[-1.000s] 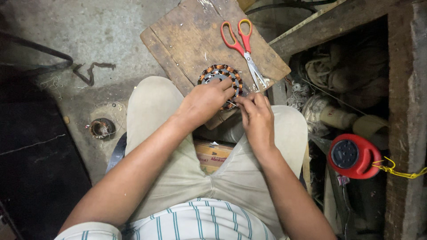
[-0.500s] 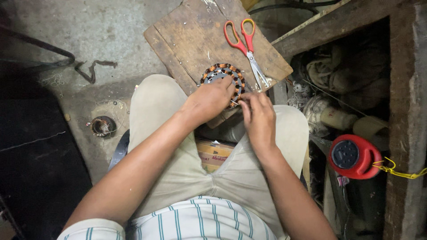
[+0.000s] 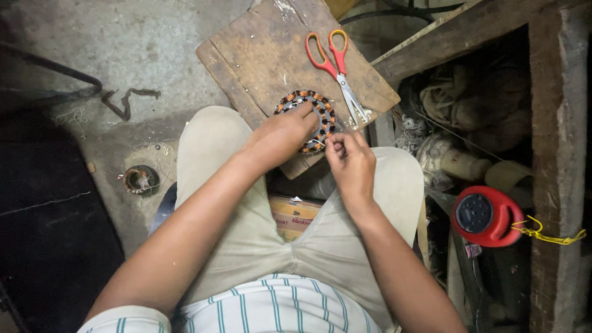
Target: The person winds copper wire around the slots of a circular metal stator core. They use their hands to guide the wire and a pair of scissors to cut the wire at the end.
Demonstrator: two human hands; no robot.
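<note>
While the ring-shaped motor winding (image 3: pixel 306 119), banded in copper and black, lies at the near edge of the wooden board (image 3: pixel 259 55) just past my knees, my left hand (image 3: pixel 280 137) rests on top of it, fingers spread over its near half and pressing it down. My right hand (image 3: pixel 350 161) sits just beside the ring's right side, thumb and forefinger pinched together on a thin pale wire (image 3: pixel 317 142) that runs to the winding. Red-handled scissors (image 3: pixel 333 61) lie shut on the board just beyond the ring, blades pointing toward me. To my left, on the concrete floor (image 3: pixel 123 43), sits a small round metal part (image 3: pixel 140 179), well apart from the board. To my right, a red round reel (image 3: pixel 484 216) with a yellow cord (image 3: pixel 546 233) rests among clutter under a wooden frame (image 3: pixel 555 123).
</note>
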